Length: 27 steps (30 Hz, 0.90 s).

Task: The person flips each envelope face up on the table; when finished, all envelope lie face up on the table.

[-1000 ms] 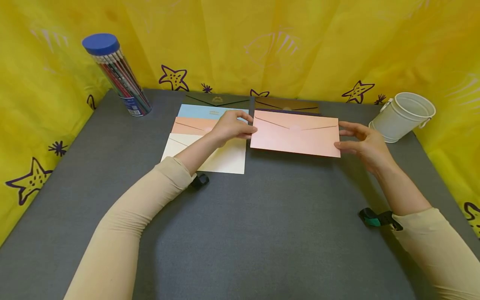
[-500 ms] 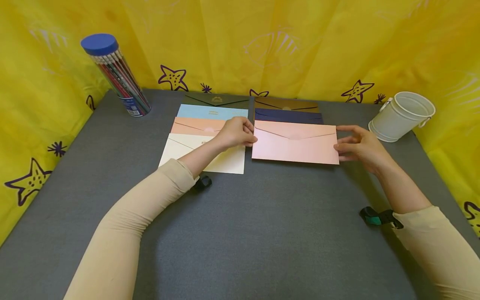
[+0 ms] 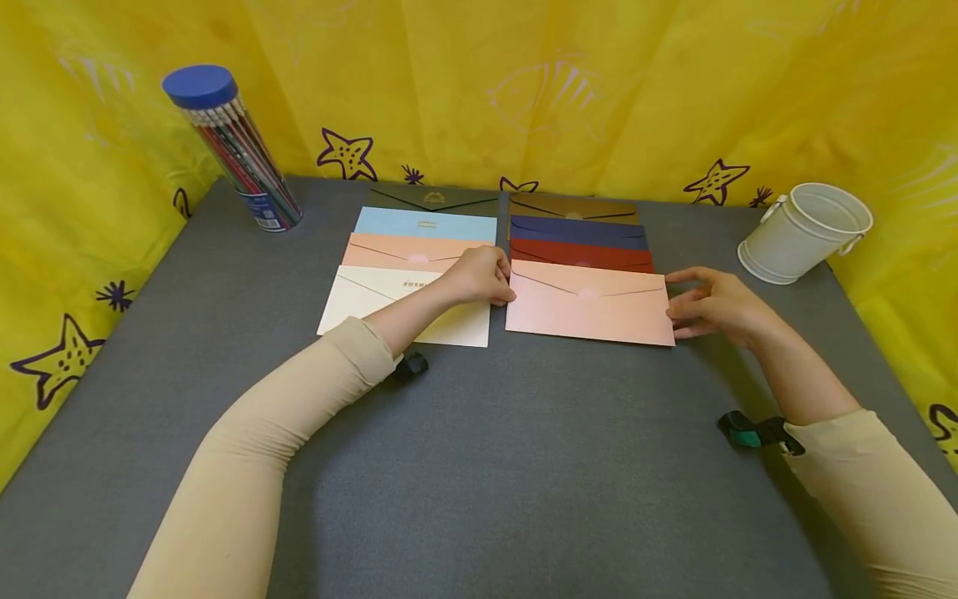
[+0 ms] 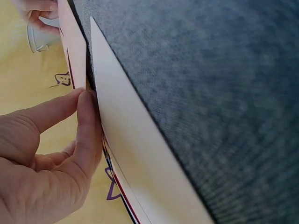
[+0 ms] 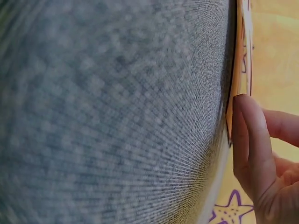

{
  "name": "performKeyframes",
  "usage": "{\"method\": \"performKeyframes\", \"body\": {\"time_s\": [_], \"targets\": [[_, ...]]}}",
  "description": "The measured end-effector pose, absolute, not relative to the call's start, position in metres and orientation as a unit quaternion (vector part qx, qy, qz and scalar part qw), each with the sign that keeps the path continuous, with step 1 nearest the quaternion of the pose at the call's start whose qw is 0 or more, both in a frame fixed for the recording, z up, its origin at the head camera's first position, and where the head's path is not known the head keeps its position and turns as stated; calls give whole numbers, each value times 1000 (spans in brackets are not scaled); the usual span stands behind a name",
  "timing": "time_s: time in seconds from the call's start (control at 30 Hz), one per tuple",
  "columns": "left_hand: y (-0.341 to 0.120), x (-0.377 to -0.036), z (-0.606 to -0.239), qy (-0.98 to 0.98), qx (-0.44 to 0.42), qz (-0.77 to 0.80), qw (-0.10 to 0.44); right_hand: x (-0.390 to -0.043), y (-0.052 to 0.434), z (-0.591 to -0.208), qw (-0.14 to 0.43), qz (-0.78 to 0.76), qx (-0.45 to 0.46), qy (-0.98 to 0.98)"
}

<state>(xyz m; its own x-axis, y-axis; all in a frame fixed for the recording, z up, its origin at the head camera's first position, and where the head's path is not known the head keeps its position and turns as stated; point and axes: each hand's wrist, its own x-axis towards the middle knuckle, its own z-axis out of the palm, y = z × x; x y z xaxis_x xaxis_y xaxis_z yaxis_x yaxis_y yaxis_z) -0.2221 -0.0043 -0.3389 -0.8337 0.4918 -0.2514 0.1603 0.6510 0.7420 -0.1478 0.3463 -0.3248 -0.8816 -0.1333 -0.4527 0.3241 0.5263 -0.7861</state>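
A: Both hands on the pink envelope here, centre of the frame, flat on the grey table.

B: Left hand at its left edge, thumb and forefinger pinching that edge, as the wrist view shows.

A: Right hand at the right edge, fingers loosely spread, tips touching the envelope.

B: Red envelope peeks out just above it, navy one above that.

A: Cream envelope lies left of centre, under the left forearm. Pencil tube upper left, white bucket far right
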Motion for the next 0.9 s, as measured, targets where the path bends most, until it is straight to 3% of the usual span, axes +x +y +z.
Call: {"method": "performKeyframes", "body": {"time_s": [0.9], "targets": [[-5, -220, -335, 885, 198, 345, 242, -148, 341, -329, 261, -461, 61, 846]]}}
